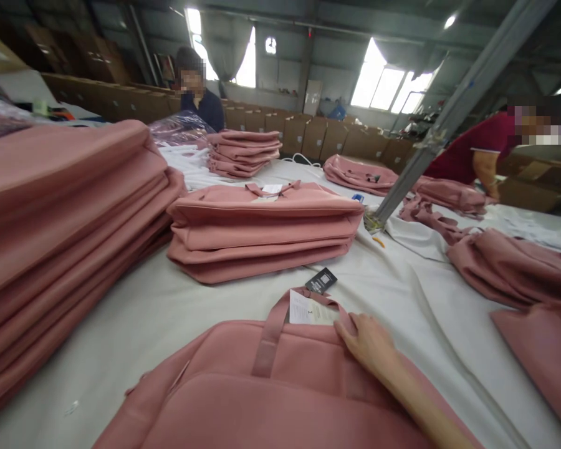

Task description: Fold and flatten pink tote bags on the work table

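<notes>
A pink bag (pixel 280 399) lies flat on the table in front of me, its top end pointing away. Its carry handle (pixel 273 333) loops up beyond the top edge, with a white paper label (pixel 308 310) and a black hang tag (pixel 321 280) by it. My right hand (pixel 367 342) reaches in from the lower right and is closed on the right side of this handle; the fingertips are partly hidden. My left hand is out of view.
Stacks of pink bags stand at the left (pixel 65 224) and just ahead (pixel 266 231). More pink bags (pixel 518 268) lie on the right. A slanted metal post (pixel 430 143) rises from the white-covered table (pixel 206 305). Two people work beyond it, near cardboard boxes (pixel 311 137).
</notes>
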Action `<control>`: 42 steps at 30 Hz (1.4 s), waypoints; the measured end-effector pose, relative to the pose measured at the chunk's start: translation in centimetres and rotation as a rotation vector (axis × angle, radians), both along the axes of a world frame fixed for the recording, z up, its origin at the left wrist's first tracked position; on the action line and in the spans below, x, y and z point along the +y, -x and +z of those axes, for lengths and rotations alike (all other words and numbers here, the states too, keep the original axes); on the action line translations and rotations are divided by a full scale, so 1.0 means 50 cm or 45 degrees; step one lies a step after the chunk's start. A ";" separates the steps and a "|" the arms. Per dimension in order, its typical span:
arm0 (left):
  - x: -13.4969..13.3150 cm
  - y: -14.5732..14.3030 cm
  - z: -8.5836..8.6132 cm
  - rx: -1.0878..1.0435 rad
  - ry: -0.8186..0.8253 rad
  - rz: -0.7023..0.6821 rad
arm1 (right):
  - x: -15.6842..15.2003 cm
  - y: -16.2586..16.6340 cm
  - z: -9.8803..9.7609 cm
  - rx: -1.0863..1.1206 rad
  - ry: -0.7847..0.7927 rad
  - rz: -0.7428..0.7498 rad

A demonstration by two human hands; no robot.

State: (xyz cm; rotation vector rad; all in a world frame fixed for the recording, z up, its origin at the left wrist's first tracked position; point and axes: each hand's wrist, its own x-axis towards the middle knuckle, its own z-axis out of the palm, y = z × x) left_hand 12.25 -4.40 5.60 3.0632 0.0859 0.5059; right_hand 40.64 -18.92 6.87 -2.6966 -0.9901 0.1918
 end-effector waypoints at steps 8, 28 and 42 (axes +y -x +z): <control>0.099 -0.292 0.041 -0.105 0.008 0.097 | 0.035 0.053 0.066 0.145 -0.280 0.261; -0.046 0.249 -0.030 0.001 0.015 -0.224 | -0.165 0.282 0.023 0.005 -0.341 0.763; -0.076 0.238 -0.043 -0.334 0.471 0.346 | -0.021 0.458 -0.076 -0.304 -0.422 1.057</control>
